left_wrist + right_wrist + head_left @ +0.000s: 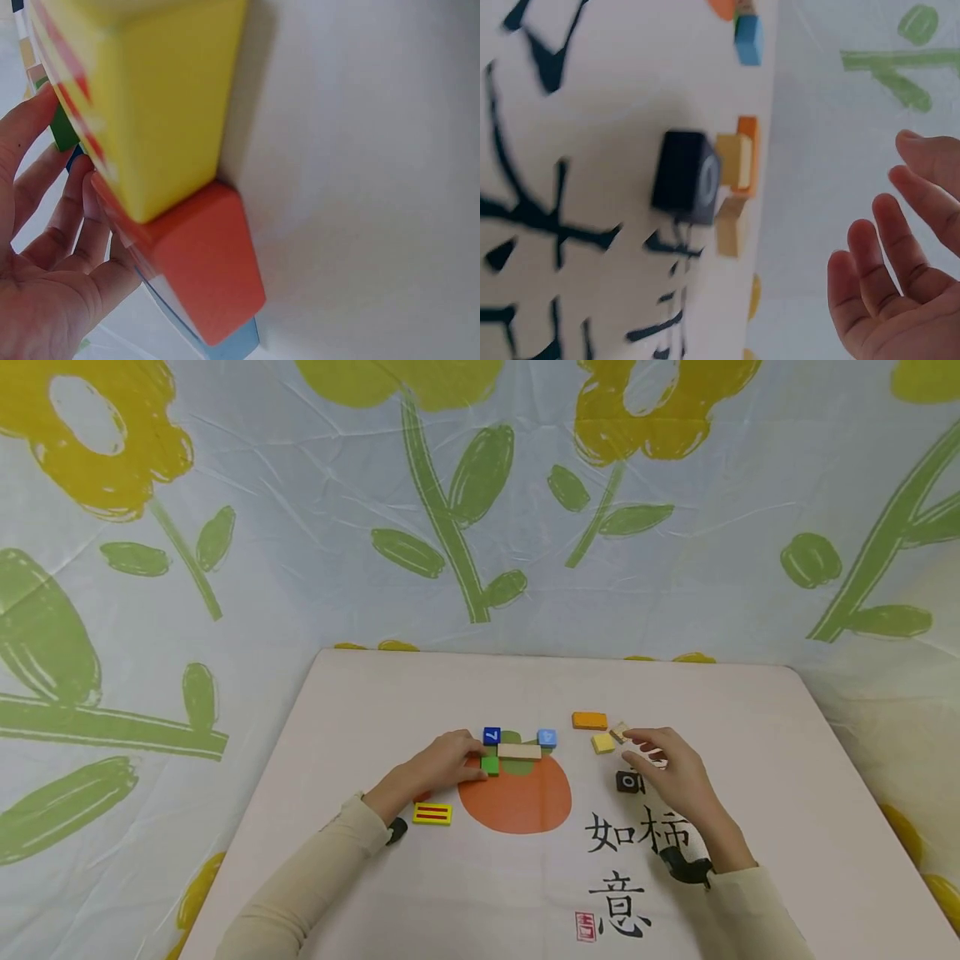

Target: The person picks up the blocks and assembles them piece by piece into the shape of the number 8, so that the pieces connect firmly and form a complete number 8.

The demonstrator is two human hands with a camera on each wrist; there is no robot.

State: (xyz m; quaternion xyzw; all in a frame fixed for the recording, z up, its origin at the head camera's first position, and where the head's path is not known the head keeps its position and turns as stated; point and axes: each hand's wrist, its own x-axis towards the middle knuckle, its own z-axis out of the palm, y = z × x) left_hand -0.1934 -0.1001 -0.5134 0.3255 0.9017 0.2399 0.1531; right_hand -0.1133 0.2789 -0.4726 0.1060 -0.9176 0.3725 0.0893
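My left hand (442, 762) pinches a small green block (490, 766) between thumb and fingers; the left wrist view also shows the green block (64, 129) at the fingertips. Touching or close to it lies a plain wooden plank (519, 752). A dark blue block marked 7 (491, 736) and a light blue block marked 4 (547, 738) stand near the plank's two ends. My right hand (675, 770) hovers with relaxed fingers and holds nothing. Nearest to it are a black block marked 0 (627, 782) and a small wooden block (619, 732), partly behind the fingertips.
A yellow block (602, 743) and an orange block (589, 721) lie at the back right. By the left forearm are a yellow block with red stripes (432, 813), a mostly hidden red block (210, 262) and a light blue block (238, 343). A flowered cloth (300, 527) hangs behind the table.
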